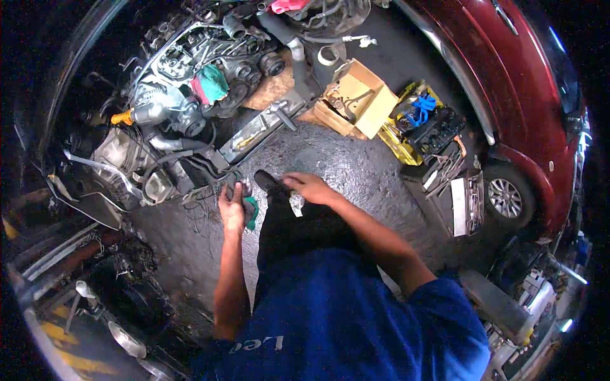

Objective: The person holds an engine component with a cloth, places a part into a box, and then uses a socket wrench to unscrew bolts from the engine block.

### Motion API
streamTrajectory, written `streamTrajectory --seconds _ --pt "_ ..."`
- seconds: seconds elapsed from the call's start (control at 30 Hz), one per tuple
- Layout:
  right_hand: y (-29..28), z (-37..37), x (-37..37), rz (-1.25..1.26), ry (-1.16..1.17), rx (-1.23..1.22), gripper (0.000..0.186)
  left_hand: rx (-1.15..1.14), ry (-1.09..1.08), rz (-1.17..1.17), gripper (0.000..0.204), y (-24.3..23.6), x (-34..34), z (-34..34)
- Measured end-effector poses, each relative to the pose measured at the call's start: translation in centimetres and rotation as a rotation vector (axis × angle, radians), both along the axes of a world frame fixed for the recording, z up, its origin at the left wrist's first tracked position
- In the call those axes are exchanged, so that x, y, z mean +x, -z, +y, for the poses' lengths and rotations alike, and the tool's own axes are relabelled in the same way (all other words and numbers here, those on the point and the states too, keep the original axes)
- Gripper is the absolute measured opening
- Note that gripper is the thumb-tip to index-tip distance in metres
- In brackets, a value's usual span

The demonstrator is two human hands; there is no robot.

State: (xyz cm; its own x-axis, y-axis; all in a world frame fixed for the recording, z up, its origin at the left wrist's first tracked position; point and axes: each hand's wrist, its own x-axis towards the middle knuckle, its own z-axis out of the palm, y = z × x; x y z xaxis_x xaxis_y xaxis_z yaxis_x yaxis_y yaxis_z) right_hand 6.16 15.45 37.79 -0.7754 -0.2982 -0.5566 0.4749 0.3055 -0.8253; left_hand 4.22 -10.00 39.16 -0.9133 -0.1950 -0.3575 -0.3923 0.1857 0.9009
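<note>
A crumpled green rag (250, 209) hangs from the left hand (232, 204), whose fingers are closed around it and a small dark part (230, 188); the right hand (309, 187) hovers half-curled, empty.

Left hand (232, 206): closed around a green cloth (251, 213) and a small dark part; the part is mostly covered by the fingers, its kind indeterminable. Right hand (309, 188): fingertips over a small pale item, too small to identify. Cardboard box (357, 98): contents indistinct. Red car (508, 82): cut off by the rim. Engine (184, 95): details blurred in shadow.
</note>
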Motion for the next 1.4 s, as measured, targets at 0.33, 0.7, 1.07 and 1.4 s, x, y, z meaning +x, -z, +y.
streamTrajectory --seconds 0.33,0.7,1.07,1.4 --pt "22.7 21.4 26.5 -0.354 0.641 0.393 0.026 0.327 0.136 -0.438 0.044 12.0 11.0 -12.5" --pt "20.4 17.9 23.7 -0.551 0.720 -0.087 0.037 -0.254 0.032 -0.566 0.017 8.8 20.9 -11.2" --pt "16.6 20.5 12.2 -0.330 0.677 0.021 0.035 -0.224 0.000 -0.518 0.038 8.0 18.7 -4.4" --pt "21.0 23.3 18.0 -0.372 0.593 -0.179 0.035 -0.123 0.015 -0.303 0.040 14.3 24.1 -10.7"
